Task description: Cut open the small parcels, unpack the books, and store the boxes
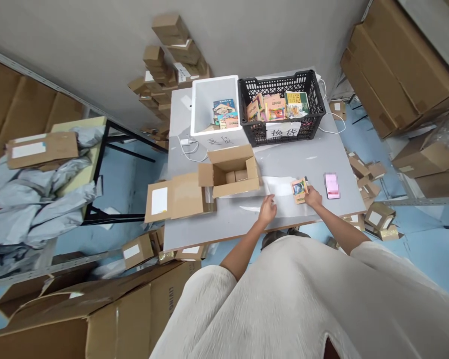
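Observation:
My right hand (313, 197) is closed on the right edge of a small book (298, 192) with a pale orange cover and a dark picture. The book is just above or on the table; I cannot tell which. Over the table's front part hovers my left hand (267, 210), empty, its fingers loosely bent and apart. A white sheet (280, 185) lies under and between the hands. Left of them stands an open cardboard box (230, 189), its flaps spread and its inside visible. To the right of my right hand lies a phone (332, 186) with a pink screen.
A white foam box (195, 107) and a black plastic crate (284, 130), both with books inside, stand along the table's (194, 232) back. A flattened-looking carton (177, 197) lies at left. Stacked boxes (172, 30), a side table (97, 122) with grey parcels and large cartons (400, 65) surround the area.

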Demonstrator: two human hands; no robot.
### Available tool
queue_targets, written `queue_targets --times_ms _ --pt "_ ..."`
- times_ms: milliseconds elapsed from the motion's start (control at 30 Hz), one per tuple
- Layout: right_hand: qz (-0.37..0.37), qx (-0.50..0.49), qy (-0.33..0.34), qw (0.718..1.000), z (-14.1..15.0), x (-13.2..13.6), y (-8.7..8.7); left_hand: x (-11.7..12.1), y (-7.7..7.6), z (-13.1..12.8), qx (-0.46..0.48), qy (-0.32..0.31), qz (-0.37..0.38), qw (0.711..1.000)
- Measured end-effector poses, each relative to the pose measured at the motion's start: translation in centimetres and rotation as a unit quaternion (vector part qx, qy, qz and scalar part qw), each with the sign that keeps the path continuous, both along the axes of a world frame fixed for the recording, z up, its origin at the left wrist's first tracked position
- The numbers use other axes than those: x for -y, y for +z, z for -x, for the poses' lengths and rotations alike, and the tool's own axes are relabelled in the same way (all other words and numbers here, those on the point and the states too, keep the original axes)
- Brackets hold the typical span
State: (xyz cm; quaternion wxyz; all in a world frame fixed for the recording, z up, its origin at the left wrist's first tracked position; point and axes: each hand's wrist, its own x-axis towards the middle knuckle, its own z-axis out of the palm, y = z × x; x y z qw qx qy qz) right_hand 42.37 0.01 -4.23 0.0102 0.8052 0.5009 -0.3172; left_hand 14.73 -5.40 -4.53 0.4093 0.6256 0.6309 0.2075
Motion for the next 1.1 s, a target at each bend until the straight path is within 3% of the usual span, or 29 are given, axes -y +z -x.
queue_targets --times_ms 100,167,333,500,700,800,967,1100 --pt "0.010 0.004 -0.006 1.000 -0.1 0.6 -0.4 -0.7 -1.0 -3.7 0.096 -0.029 0.028 0.995" --pt "0.014 0.007 -0.006 1.000 0.0 0.8 -0.5 -1.3 -1.5 -6.1 0.113 -0.040 0.052 0.991" --pt "0.021 0.004 -0.021 1.000 -0.1 0.9 0.1 -2.4 -2.3 -9.1 -0.026 -0.137 0.051 0.989" --pt "0.008 0.009 -0.024 1.000 -0.8 1.3 0.9 -2.6 -3.0 -9.8 -0.189 -0.206 0.056 0.959" --pt "0.013 0.017 -0.008 1.000 -1.7 1.4 1.6 -3.2 -3.2 -10.3 -0.247 -0.243 0.042 0.937" --pt "0.006 0.008 -0.014 1.000 -2.4 1.4 2.0 -3.8 -2.9 -9.6 -0.232 -0.186 0.073 0.952" --pt "-0.029 -0.041 -0.038 0.998 -2.2 1.2 1.8 -5.2 -1.9 -8.4 -0.141 0.030 0.078 0.986" --pt "-0.059 -0.152 -0.077 0.984 0.3 0.7 1.2 -6.1 -0.7 -8.5 -0.049 0.050 0.051 0.996"
